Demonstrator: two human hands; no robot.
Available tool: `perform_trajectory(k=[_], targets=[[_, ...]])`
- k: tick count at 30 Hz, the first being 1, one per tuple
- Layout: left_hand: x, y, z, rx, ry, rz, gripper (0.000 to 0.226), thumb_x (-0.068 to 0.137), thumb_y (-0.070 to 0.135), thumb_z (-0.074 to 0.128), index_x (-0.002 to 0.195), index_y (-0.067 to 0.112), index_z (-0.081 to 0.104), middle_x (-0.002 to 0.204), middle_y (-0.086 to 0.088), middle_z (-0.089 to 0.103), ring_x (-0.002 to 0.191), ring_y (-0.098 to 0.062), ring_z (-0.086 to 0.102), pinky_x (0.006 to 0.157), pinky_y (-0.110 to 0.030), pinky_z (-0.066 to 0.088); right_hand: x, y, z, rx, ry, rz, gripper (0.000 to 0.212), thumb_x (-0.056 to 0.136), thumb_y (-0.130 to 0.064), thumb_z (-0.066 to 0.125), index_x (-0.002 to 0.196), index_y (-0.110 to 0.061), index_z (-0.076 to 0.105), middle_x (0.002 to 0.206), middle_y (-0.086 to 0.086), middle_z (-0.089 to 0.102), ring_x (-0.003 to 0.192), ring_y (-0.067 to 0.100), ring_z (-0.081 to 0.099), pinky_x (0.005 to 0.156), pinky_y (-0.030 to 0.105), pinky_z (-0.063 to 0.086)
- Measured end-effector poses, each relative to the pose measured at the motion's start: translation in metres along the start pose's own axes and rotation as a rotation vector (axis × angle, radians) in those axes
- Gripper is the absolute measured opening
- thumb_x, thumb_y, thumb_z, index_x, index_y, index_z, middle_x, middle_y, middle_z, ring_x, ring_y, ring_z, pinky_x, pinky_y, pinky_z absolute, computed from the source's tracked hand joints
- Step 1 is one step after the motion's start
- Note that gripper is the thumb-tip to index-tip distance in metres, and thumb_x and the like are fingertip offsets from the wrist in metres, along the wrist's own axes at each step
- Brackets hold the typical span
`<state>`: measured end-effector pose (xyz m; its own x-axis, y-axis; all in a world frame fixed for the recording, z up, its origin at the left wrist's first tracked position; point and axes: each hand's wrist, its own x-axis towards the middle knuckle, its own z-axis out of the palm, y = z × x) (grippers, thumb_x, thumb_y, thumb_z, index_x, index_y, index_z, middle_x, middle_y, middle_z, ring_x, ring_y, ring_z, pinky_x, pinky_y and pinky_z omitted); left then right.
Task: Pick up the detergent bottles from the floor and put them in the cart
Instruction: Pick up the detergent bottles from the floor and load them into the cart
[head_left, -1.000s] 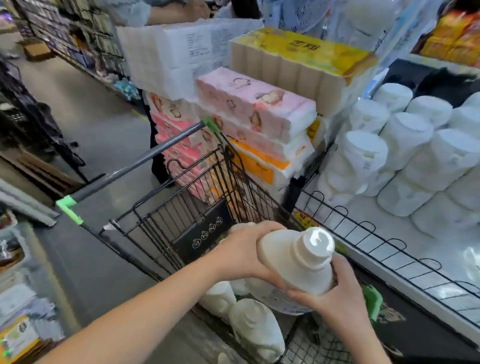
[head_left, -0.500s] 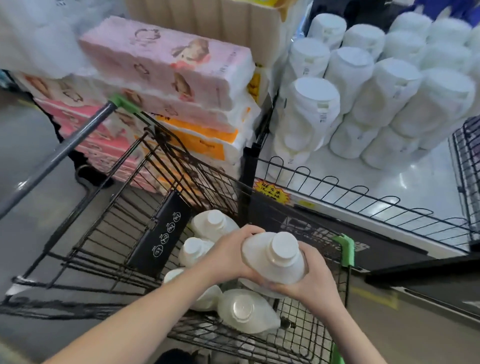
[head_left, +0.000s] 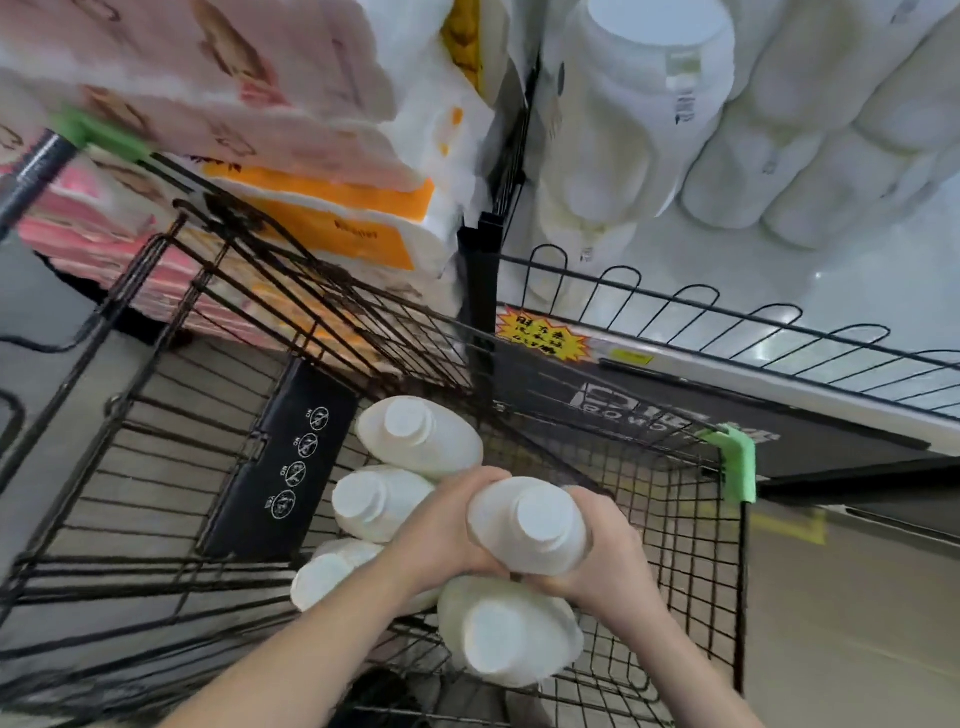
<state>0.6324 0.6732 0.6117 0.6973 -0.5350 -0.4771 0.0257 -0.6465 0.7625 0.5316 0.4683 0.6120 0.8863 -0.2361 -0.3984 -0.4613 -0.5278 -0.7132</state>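
Note:
A white detergent bottle (head_left: 527, 525) with a white cap is held upright inside the black wire cart (head_left: 691, 566). My left hand (head_left: 441, 535) grips its left side and my right hand (head_left: 605, 561) grips its right side and base. Several more white bottles stand in the cart basket: one at the far end (head_left: 418, 435), one beside the held bottle (head_left: 376, 501), one under my left forearm (head_left: 324, 577), and one at the near side below my hands (head_left: 506, 629).
The cart's black child-seat flap (head_left: 280, 462) stands left of the bottles. Stacked pink and orange tissue packs (head_left: 249, 156) rise beyond the cart. A wire-fenced shelf (head_left: 727, 332) with large white containers (head_left: 639, 119) lies to the right. Grey floor (head_left: 841, 623) shows right of the cart.
The view has tilted further down and closer over the cart. Both hands have lowered the bottle deeper into the basket among the other bottles.

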Motion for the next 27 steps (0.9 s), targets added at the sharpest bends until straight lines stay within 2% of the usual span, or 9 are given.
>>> perform_trajectory(k=[3, 6, 9, 14, 16, 20, 23, 27], targets=[[0.009, -0.010, 0.008, -0.010, -0.016, -0.039, 0.095, 0.052, 0.030, 0.099, 0.124, 0.066, 0.048, 0.134, 0.028, 0.055, 0.124, 0.011, 0.050, 0.105, -0.028, 0.046, 0.007, 0.013, 0.009, 0.003, -0.005, 0.026, 0.095, 0.039, -0.075, 0.092, 0.123, -0.049, 0.057, 0.119, -0.031, 0.056, 0.114, -0.003, 0.055, 0.098, 0.039, 0.052], [0.016, -0.016, 0.015, -0.004, -0.037, -0.051, 0.095, 0.054, 0.037, 0.099, 0.131, 0.060, 0.049, 0.135, 0.029, 0.055, 0.126, 0.008, 0.052, 0.110, -0.036, 0.049, 0.011, 0.026, 0.021, -0.007, 0.005, 0.053, 0.098, 0.038, -0.082, 0.089, 0.123, -0.046, 0.055, 0.117, -0.030, 0.057, 0.111, -0.002, 0.056, 0.095, 0.041, 0.054], [0.020, -0.023, 0.021, 0.014, -0.056, -0.055, 0.094, 0.058, 0.043, 0.099, 0.134, 0.059, 0.047, 0.136, 0.034, 0.052, 0.128, 0.007, 0.050, 0.110, -0.036, 0.049, 0.015, 0.039, 0.031, -0.018, 0.009, 0.080, 0.106, 0.038, -0.091, 0.084, 0.128, -0.044, 0.054, 0.119, -0.027, 0.058, 0.112, -0.001, 0.057, 0.095, 0.042, 0.054], [0.023, -0.035, 0.026, 0.007, -0.078, -0.065, 0.097, 0.060, 0.048, 0.100, 0.140, 0.056, 0.045, 0.139, 0.036, 0.048, 0.132, 0.009, 0.046, 0.112, -0.035, 0.047, 0.020, 0.048, 0.035, -0.076, -0.049, 0.047, 0.114, 0.042, -0.099, 0.076, 0.136, -0.041, 0.050, 0.126, -0.027, 0.052, 0.118, 0.001, 0.053, 0.104, 0.039, 0.047], [0.022, -0.036, 0.027, 0.013, -0.078, -0.071, 0.098, 0.060, 0.046, 0.100, 0.140, 0.056, 0.044, 0.140, 0.035, 0.048, 0.132, 0.009, 0.046, 0.113, -0.035, 0.046, 0.021, 0.050, 0.030, -0.079, -0.093, 0.010, 0.112, 0.047, -0.094, 0.079, 0.139, -0.038, 0.049, 0.129, -0.025, 0.051, 0.120, 0.002, 0.052, 0.105, 0.040, 0.046], [0.018, -0.038, 0.023, 0.026, -0.121, -0.083, 0.096, 0.063, 0.046, 0.096, 0.143, 0.058, 0.044, 0.141, 0.033, 0.047, 0.133, 0.007, 0.046, 0.115, -0.037, 0.044, 0.019, 0.053, 0.015, -0.058, -0.188, -0.016, 0.099, 0.057, -0.077, 0.084, 0.143, -0.044, 0.046, 0.135, -0.025, 0.047, 0.124, -0.001, 0.048, 0.110, 0.041, 0.046], [0.011, -0.038, 0.022, 0.056, -0.119, -0.069, 0.095, 0.068, 0.047, 0.093, 0.148, 0.057, 0.041, 0.145, 0.033, 0.043, 0.138, 0.006, 0.042, 0.120, -0.037, 0.038, 0.011, 0.053, 0.009, -0.036, -0.190, -0.012, 0.093, 0.063, -0.070, 0.081, 0.146, -0.043, 0.048, 0.139, -0.022, 0.048, 0.129, 0.004, 0.050, 0.111, 0.041, 0.044], [0.004, -0.026, 0.018, 0.065, -0.086, -0.075, 0.096, 0.072, 0.049, 0.092, 0.151, 0.057, 0.039, 0.146, 0.035, 0.038, 0.140, 0.001, 0.041, 0.120, -0.032, 0.035, 0.002, 0.052, 0.007, -0.023, -0.152, -0.018, 0.081, 0.072, -0.056, 0.086, 0.143, -0.046, 0.048, 0.140, -0.024, 0.047, 0.129, 0.002, 0.049, 0.114, 0.041, 0.043]])
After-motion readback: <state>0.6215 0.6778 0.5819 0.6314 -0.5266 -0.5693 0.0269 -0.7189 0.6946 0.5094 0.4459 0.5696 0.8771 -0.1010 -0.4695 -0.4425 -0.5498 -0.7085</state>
